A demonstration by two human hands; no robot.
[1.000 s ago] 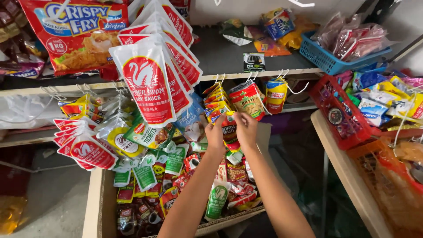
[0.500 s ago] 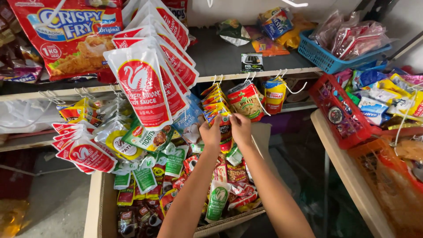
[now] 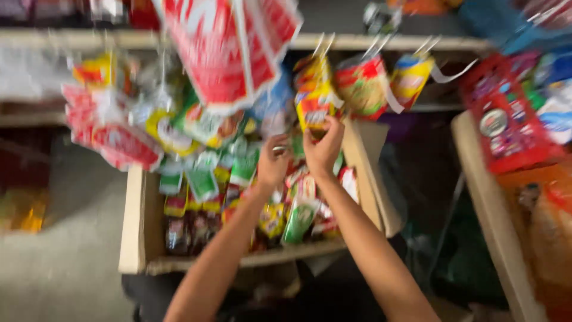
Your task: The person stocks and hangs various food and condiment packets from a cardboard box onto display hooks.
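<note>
Yellow-and-red sachet strip [image 3: 314, 101], hanging from the shelf edge [image 3: 381, 42] at centre, far side. Head view, blurred: right hand [image 3: 322, 149] raised to the strip's lower end, fingers closed on it. Left hand [image 3: 273, 164] just left and lower, fingers curled; grip cannot be told. Wooden crate [image 3: 134, 226] of mixed sachets beneath both hands. Red basket [image 3: 506, 119] at right.

I see a strip of small yellow-and-red sachets [image 3: 314, 101] hanging from the edge of the shelf, blurred by motion. My right hand [image 3: 323, 149] pinches the lowest sachet from below, fingers curled round its bottom edge. My left hand [image 3: 273, 164] is raised just beside it, fingers bent near the same strip; I cannot tell whether it touches.
</note>
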